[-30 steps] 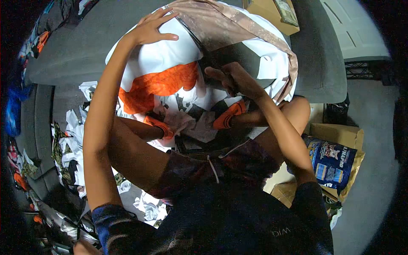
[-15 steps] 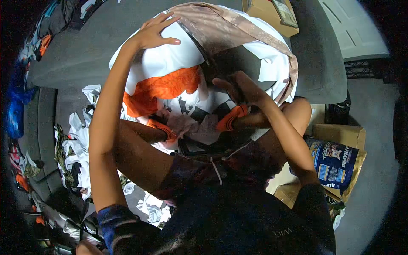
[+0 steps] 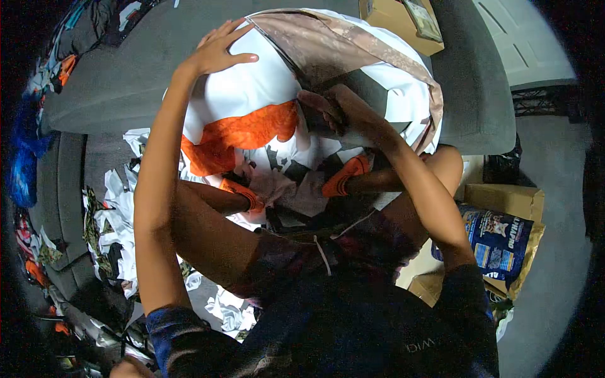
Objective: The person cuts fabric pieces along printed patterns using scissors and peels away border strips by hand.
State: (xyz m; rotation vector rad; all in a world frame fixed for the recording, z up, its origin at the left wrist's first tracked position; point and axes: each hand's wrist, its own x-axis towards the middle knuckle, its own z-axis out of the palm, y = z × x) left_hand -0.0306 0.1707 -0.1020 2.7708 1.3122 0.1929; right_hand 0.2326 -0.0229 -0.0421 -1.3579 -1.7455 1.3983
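Observation:
White fabric (image 3: 252, 82) with an orange patterned piece (image 3: 252, 129) along its lower edge lies in front of me. My left hand (image 3: 217, 53) rests flat on its upper left part, fingers spread. Beyond and to the right, a beige patterned fabric (image 3: 328, 53) curves round in a long strip. A dark line runs between the white and the beige fabric. My right hand (image 3: 343, 113) is curled round a dark tool, possibly scissors, at the lower end of that line; the tool is mostly in shadow.
White and camouflage scraps (image 3: 116, 227) lie at the left. Orange socks (image 3: 346, 176) show on my feet beneath the fabric. At the right are a cardboard box (image 3: 504, 196) and a blue printed bag (image 3: 498, 242). Another box (image 3: 391, 22) sits on the grey sofa (image 3: 469, 75).
My right hand has moved slightly left and up with the dark tool. My left hand has shifted a little left on the white fabric.

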